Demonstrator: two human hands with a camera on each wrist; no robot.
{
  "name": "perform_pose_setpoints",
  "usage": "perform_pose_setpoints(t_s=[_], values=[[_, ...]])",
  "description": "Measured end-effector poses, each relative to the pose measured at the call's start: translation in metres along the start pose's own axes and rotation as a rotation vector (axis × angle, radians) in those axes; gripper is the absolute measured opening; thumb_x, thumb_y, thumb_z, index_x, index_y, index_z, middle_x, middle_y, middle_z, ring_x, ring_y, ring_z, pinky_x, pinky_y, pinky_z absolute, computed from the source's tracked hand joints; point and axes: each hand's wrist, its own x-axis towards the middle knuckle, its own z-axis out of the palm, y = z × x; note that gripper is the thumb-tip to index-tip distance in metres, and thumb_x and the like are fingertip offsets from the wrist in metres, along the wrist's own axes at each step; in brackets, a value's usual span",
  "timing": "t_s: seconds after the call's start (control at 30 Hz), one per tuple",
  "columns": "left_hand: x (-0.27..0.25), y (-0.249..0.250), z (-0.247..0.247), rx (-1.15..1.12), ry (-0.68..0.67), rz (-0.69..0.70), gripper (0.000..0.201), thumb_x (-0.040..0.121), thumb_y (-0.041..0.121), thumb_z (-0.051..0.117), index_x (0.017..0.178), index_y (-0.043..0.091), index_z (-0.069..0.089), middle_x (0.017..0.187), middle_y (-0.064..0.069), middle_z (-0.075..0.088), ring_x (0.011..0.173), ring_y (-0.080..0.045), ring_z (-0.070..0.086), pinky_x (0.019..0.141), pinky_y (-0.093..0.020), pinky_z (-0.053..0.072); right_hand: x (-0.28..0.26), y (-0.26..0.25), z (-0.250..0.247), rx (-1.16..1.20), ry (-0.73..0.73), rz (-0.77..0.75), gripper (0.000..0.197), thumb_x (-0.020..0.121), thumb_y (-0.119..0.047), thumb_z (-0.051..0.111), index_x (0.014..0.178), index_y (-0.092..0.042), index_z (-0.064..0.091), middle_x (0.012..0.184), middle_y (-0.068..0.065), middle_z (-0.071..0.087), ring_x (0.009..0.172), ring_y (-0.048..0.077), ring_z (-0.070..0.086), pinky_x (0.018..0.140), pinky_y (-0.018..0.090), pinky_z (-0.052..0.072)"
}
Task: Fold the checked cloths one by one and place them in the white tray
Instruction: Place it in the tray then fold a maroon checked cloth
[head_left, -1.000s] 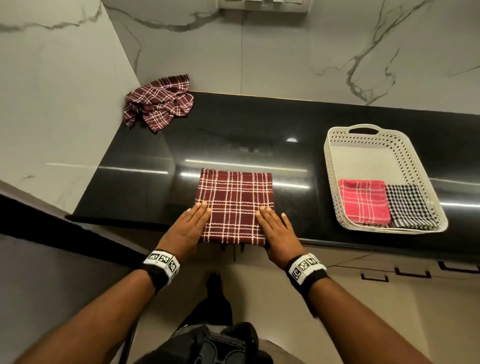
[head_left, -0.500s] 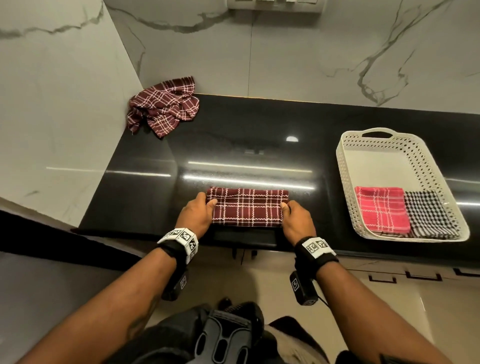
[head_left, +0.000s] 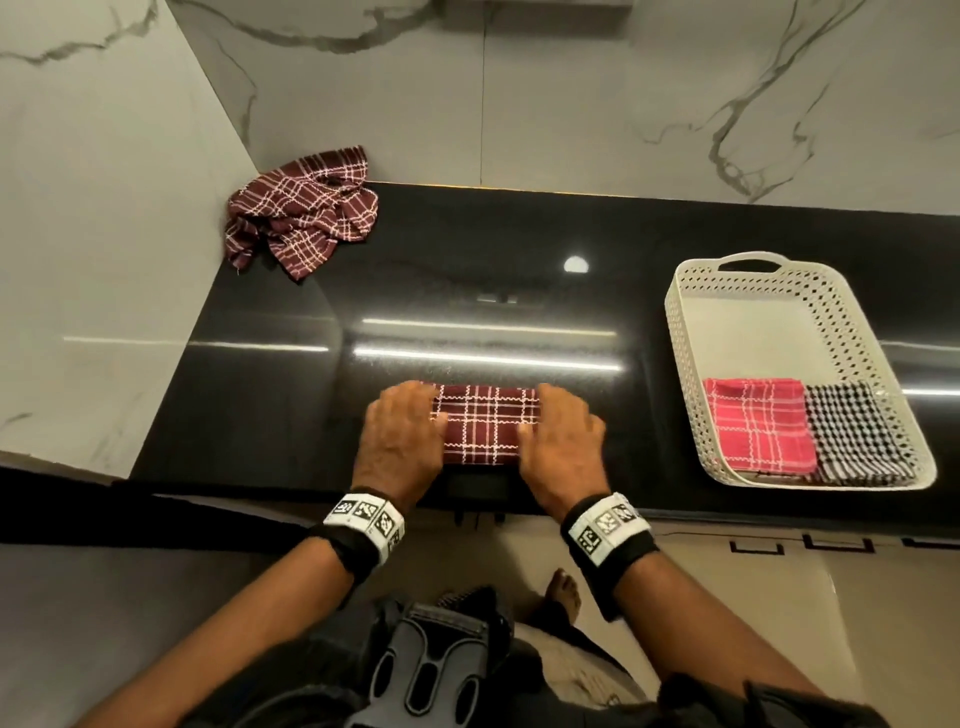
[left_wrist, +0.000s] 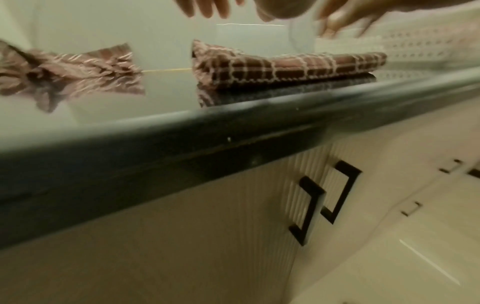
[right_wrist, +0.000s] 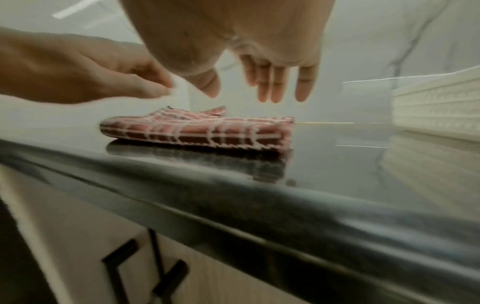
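Observation:
A maroon checked cloth (head_left: 485, 423) lies folded into a short strip near the counter's front edge. My left hand (head_left: 402, 441) is over its left end and my right hand (head_left: 561, 441) over its right end. In the right wrist view the right hand's fingers (right_wrist: 272, 86) hang straight, a little above the cloth (right_wrist: 197, 129), holding nothing. The left hand (right_wrist: 78, 67) is also raised and loose. A second maroon checked cloth (head_left: 301, 213) lies crumpled in the back left corner. The white tray (head_left: 753, 322) stands at the right.
A folded red checked cloth (head_left: 758, 426) and a folded black-and-white one (head_left: 852, 436) lie side by side in the tray's near end. Marble walls close the counter (head_left: 467, 291) at the back and left. Cabinet handles (left_wrist: 324, 197) sit below the front edge.
The square cloth was folded in half into a strip. Both hands then let go of its ends and moved inward over it, fingers now loose.

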Motion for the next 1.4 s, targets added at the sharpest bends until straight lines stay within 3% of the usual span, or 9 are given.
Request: perform_pose_setpoints(t_s=[0.07, 0.13, 0.37, 0.5, 0.67, 0.83, 1.1, 1.23, 1.4], values=[[-0.005, 0.004, 0.016, 0.114, -0.172, 0.255, 0.053, 0.097, 0.034, 0.046, 0.144, 0.010, 0.043, 0.152, -0.012, 0.041, 0.141, -0.031, 0.037, 0.117, -0.047, 0.025, 0.001, -0.013, 0.009, -0.003, -0.267, -0.199, 0.062, 0.099, -0.041, 0.040, 0.152, -0.014, 0.022, 0.159, 0.008, 0.025, 0.149, 0.029, 0.019, 0.117, 0.057, 0.020], [-0.004, -0.004, 0.024, 0.199, -0.309, 0.225, 0.065, 0.099, 0.046, 0.033, 0.153, 0.010, 0.032, 0.162, -0.010, 0.024, 0.150, -0.027, 0.022, 0.121, -0.049, 0.016, 0.009, -0.007, 0.021, -0.079, -0.490, -0.277, 0.073, 0.101, -0.054, 0.027, 0.158, -0.018, -0.001, 0.166, 0.002, -0.010, 0.152, 0.021, -0.012, 0.120, 0.060, 0.000], [-0.005, -0.019, 0.020, 0.264, -0.417, 0.090, 0.079, 0.096, 0.061, 0.019, 0.156, 0.009, 0.023, 0.164, -0.009, 0.019, 0.152, -0.022, 0.016, 0.122, -0.050, 0.009, 0.021, 0.048, 0.011, -0.200, -0.597, -0.134, 0.096, 0.089, -0.078, 0.015, 0.155, -0.017, -0.018, 0.159, 0.000, -0.031, 0.147, 0.019, -0.028, 0.116, 0.056, -0.020], [-0.007, -0.001, 0.015, 0.247, -0.315, 0.093, 0.074, 0.097, 0.054, 0.030, 0.155, 0.007, 0.025, 0.163, -0.012, 0.020, 0.151, -0.027, 0.017, 0.121, -0.053, 0.009, 0.026, 0.048, -0.003, -0.216, -0.521, -0.129, 0.097, 0.091, -0.075, 0.022, 0.155, -0.012, -0.015, 0.160, 0.005, -0.027, 0.148, 0.022, -0.027, 0.116, 0.057, -0.017], [-0.021, 0.014, 0.017, 0.177, -0.344, 0.379, 0.052, 0.097, 0.046, 0.038, 0.141, 0.023, 0.050, 0.144, -0.002, 0.052, 0.127, -0.024, 0.052, 0.106, -0.045, 0.035, 0.026, 0.038, -0.006, -0.213, -0.533, -0.290, 0.087, 0.094, -0.070, 0.028, 0.158, -0.017, 0.003, 0.167, 0.005, -0.005, 0.153, 0.021, -0.008, 0.119, 0.062, -0.004], [-0.001, -0.016, -0.004, 0.224, -0.396, 0.231, 0.057, 0.092, 0.040, 0.035, 0.145, 0.024, 0.046, 0.156, -0.001, 0.040, 0.147, -0.025, 0.029, 0.121, -0.051, 0.015, -0.012, 0.012, -0.011, -0.172, -0.452, -0.305, 0.068, 0.092, -0.070, 0.032, 0.144, -0.027, 0.037, 0.141, 0.003, 0.044, 0.126, 0.025, 0.041, 0.105, 0.050, 0.029], [-0.042, -0.036, -0.001, 0.184, -0.649, 0.360, 0.104, 0.078, 0.048, 0.049, 0.157, 0.017, -0.010, 0.164, -0.005, -0.018, 0.151, -0.018, -0.016, 0.124, -0.042, -0.004, -0.011, -0.003, 0.013, -0.138, -0.562, -0.511, 0.115, 0.081, -0.058, 0.068, 0.158, -0.019, -0.007, 0.165, -0.001, -0.014, 0.150, 0.015, -0.017, 0.121, 0.049, -0.009], [-0.057, -0.040, 0.009, 0.178, -0.436, 0.392, 0.087, 0.084, 0.043, 0.055, 0.157, 0.012, 0.019, 0.165, -0.010, 0.015, 0.152, -0.025, 0.016, 0.122, -0.045, 0.015, -0.018, 0.007, 0.031, -0.173, -0.495, -0.535, 0.105, 0.083, -0.042, 0.070, 0.158, -0.019, 0.001, 0.166, 0.002, -0.003, 0.152, 0.019, -0.006, 0.122, 0.052, 0.000], [-0.078, -0.046, 0.013, -0.038, -0.273, 0.392, 0.051, 0.090, 0.028, 0.051, 0.137, 0.010, 0.055, 0.140, -0.012, 0.055, 0.125, -0.029, 0.054, 0.104, -0.045, 0.047, -0.046, 0.017, 0.041, 0.104, -0.296, -0.515, 0.070, 0.079, -0.021, 0.076, 0.143, -0.022, 0.047, 0.152, 0.001, 0.044, 0.142, 0.021, 0.037, 0.113, 0.050, 0.032]])
